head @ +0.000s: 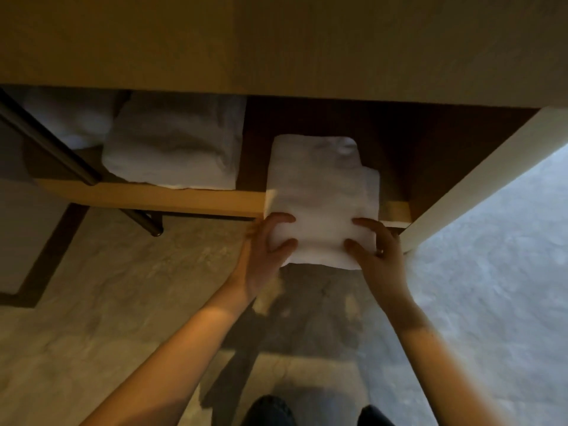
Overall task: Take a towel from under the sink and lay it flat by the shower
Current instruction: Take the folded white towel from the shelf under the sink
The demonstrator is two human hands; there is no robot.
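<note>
Towel (321, 198), folded, lying half off shelf (153, 196) edge, long axis running straight away from body. Gripping near end: left hand (264, 256) clamping left edge, right hand (379, 256) clamping right edge. Sitting equally near both.

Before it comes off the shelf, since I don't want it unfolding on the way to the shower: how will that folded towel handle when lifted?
The towel is soft cloth, so it will probably sag wherever it is unsupported. Its layers sit slightly offset at the right edge, so they may slip apart if tilted. Both the left hand and right hand grip its near edge; it likely feels light.
</note>
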